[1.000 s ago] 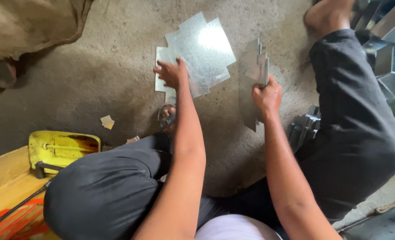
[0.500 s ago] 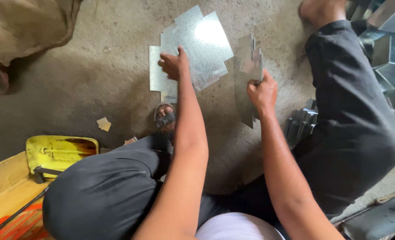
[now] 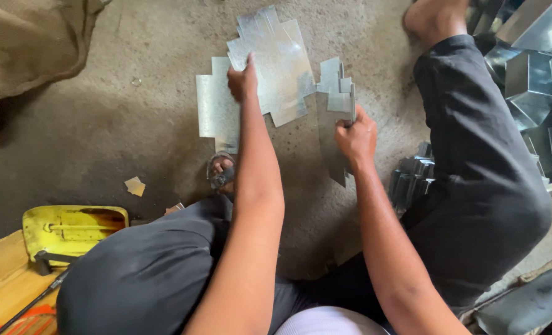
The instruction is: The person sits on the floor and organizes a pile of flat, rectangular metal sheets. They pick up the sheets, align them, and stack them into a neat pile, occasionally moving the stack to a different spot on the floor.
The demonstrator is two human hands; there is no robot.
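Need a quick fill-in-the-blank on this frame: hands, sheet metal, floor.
1. The left hand grips a flat notched ____ sheet.
2. The right hand holds a stack of cut sheets standing on ____.
3. A ____ tray lies on the concrete floor at lower left.

Missing words: metal; edge; yellow

Left hand (image 3: 243,79) covers part of the flat sheet-metal blanks (image 3: 269,68) on the floor; how many lie stacked there can't be told. Right hand (image 3: 356,138) hides the middle of the upright metal stack (image 3: 335,118), sheet count unclear (edge-on). Foot (image 3: 434,15) cut off by the top edge. Shiny folded metal boxes (image 3: 536,74) run off the right edge. Brown sack (image 3: 24,46) cut at top and left. Yellow tray (image 3: 71,226) partly behind the knee; the tool in it is too dark to identify. Sandalled toes (image 3: 221,174) half hidden by the leg.
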